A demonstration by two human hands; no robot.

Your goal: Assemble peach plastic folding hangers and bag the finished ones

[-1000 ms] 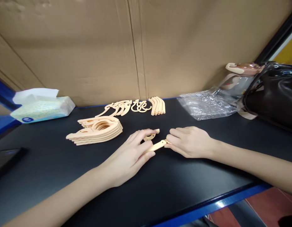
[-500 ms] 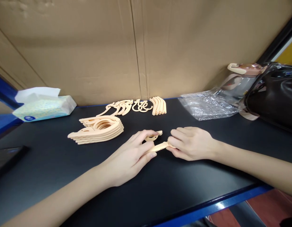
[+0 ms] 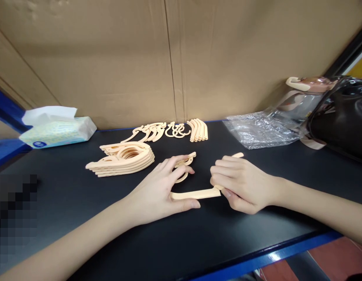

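Observation:
Both hands hold a peach plastic hanger piece [image 3: 195, 194] low over the black tabletop [image 3: 81, 218]. My left hand [image 3: 163, 191] pinches its left end between thumb and fingers, with a round ringed part [image 3: 183, 166] showing under the fingertips. My right hand [image 3: 242, 181] is closed round the right end, and a short arm of the piece [image 3: 238, 155] sticks out above the knuckles. A stack of flat peach hanger bodies [image 3: 122, 159] lies to the left of my hands.
Rows of small peach hooks [image 3: 151, 132] and curved bars [image 3: 198, 130] lie by the cardboard wall [image 3: 169, 58]. A tissue pack [image 3: 56, 127] sits far left. Crumpled clear plastic [image 3: 257, 130], a clear bag and a black bag [image 3: 341, 121] stand at right. The table's blue edge [image 3: 271, 255] runs near me.
The hands have spread apart and the piece between them has unfolded into a longer bar; the right hand has drawn nearer to me and turned, and a short arm now sticks up behind it.

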